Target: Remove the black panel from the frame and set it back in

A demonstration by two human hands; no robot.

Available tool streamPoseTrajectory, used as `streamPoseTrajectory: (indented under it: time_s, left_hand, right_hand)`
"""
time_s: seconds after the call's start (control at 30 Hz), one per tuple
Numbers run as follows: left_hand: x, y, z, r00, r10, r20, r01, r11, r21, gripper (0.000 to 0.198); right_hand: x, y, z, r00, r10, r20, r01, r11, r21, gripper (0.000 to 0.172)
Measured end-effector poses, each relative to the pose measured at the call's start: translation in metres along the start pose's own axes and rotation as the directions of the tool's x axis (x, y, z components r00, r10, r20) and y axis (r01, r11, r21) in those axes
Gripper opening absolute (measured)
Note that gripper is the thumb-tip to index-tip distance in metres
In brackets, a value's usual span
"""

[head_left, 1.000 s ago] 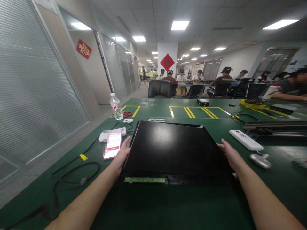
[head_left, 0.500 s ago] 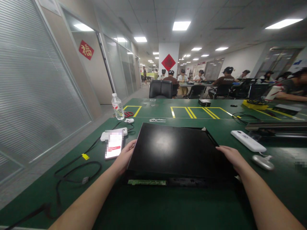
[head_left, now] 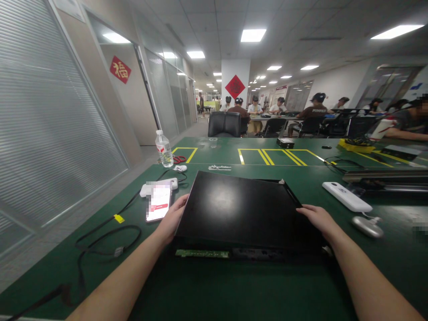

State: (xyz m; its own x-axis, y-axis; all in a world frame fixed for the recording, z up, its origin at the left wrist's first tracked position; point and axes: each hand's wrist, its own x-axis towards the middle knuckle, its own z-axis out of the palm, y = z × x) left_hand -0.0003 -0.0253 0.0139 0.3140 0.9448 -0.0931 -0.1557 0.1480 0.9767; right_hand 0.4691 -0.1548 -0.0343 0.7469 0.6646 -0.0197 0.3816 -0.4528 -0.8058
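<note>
A flat black panel (head_left: 239, 209) lies on the green table (head_left: 214, 285) in front of me, with a green circuit strip (head_left: 202, 253) showing along its near edge. My left hand (head_left: 172, 218) grips the panel's left edge, fingers curled against its side. My right hand (head_left: 317, 219) holds the right edge, fingers laid over the top. The panel's top sheet sits slightly askew on a black frame beneath it, whose far right corner (head_left: 290, 191) shows.
A phone (head_left: 158, 203), a white block (head_left: 157, 185), black cables (head_left: 107, 243) and a water bottle (head_left: 163, 148) lie to the left. A white device (head_left: 347, 196) and a grey mouse-like object (head_left: 367, 226) sit to the right. Several people work at tables behind.
Both hands have shifted the black panel slightly; the right hand has slid inward over the right edge. The left hand stays on the left edge.
</note>
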Motion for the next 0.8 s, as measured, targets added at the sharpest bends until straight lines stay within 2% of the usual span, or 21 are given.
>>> streamPoseTrajectory:
  time_s: [0.1, 0.3, 0.4, 0.57, 0.8]
  left_hand:
    - [-0.001, 0.002, 0.003, 0.999, -0.028, -0.021, 0.028, 1.0, -0.014, 0.057]
    - [-0.002, 0.007, 0.009, 0.991, -0.118, -0.055, 0.11, 0.986, -0.129, 0.046]
    - [-0.003, 0.006, 0.009, 0.992, -0.12, -0.046, 0.111, 0.979, -0.171, 0.04]
    - [-0.004, 0.002, 0.004, 1.0, -0.013, -0.01, 0.012, 1.0, -0.019, 0.055]
    - [-0.008, 0.008, 0.007, 0.999, 0.002, 0.044, -0.001, 0.999, -0.033, 0.061]
  right_hand:
    - [0.004, 0.002, 0.001, 1.0, 0.029, 0.006, -0.029, 0.998, -0.064, 0.021]
    - [0.008, 0.005, 0.003, 1.0, -0.005, -0.019, 0.002, 0.991, -0.135, 0.024]
    - [0.01, 0.009, 0.005, 0.999, -0.035, -0.018, 0.032, 0.985, -0.171, 0.026]
    - [0.01, 0.013, 0.009, 0.997, -0.073, -0.016, 0.068, 0.979, -0.194, 0.033]
    - [0.007, 0.009, 0.012, 0.997, -0.073, -0.009, 0.071, 0.982, -0.175, 0.039]
